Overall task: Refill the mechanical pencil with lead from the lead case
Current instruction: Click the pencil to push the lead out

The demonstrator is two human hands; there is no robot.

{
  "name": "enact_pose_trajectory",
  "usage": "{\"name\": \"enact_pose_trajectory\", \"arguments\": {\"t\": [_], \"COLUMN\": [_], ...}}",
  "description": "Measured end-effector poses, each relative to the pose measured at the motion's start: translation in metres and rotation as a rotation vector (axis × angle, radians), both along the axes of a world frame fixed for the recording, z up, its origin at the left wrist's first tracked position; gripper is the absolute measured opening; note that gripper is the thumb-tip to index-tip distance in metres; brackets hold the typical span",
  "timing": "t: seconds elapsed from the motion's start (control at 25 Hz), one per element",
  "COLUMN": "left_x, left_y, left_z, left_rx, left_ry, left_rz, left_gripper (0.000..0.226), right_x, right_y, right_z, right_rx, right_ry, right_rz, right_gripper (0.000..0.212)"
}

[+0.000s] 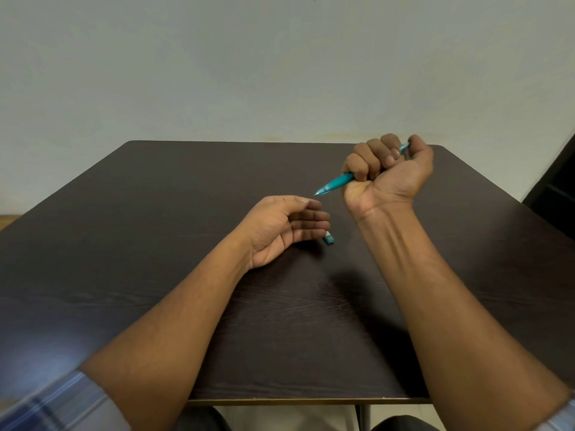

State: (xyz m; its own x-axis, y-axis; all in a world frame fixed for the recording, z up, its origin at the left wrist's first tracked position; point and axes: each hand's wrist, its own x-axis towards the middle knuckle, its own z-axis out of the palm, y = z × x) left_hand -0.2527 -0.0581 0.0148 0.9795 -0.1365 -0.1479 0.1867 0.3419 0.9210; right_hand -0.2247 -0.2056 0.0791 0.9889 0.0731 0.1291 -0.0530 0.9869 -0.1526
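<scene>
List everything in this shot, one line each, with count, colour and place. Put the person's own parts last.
pencil: one, teal, held in the fist of the right hand above the table, tip pointing left and toward the person.
small teal piece: one, teal with a white end, lying on the table just past the left fingertips; too small to tell what it is.
table: one, dark brown wood grain, fills the middle of the view.
wall: one, pale grey-green, behind the table.
sleeves: two, blue plaid, at the bottom corners.
left hand: one, resting open on the table, holding nothing.
right hand: one, raised, grip closed around the pencil.
</scene>
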Motion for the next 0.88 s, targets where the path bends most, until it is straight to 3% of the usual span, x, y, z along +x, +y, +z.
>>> {"name": "enact_pose_trajectory", "arguments": {"t": [0.88], "left_x": [0.0046], "left_y": [0.0029], "left_z": [-0.0057], "left_rx": [-0.016], "left_ry": [-0.012], "left_rz": [-0.017], "left_gripper": [0.027], "right_x": [-0.0065], "right_y": [0.0063], "right_z": [0.0009], "right_rx": [-0.113], "right_ry": [-0.065], "right_rz": [-0.036], "right_gripper": [0.048]}}
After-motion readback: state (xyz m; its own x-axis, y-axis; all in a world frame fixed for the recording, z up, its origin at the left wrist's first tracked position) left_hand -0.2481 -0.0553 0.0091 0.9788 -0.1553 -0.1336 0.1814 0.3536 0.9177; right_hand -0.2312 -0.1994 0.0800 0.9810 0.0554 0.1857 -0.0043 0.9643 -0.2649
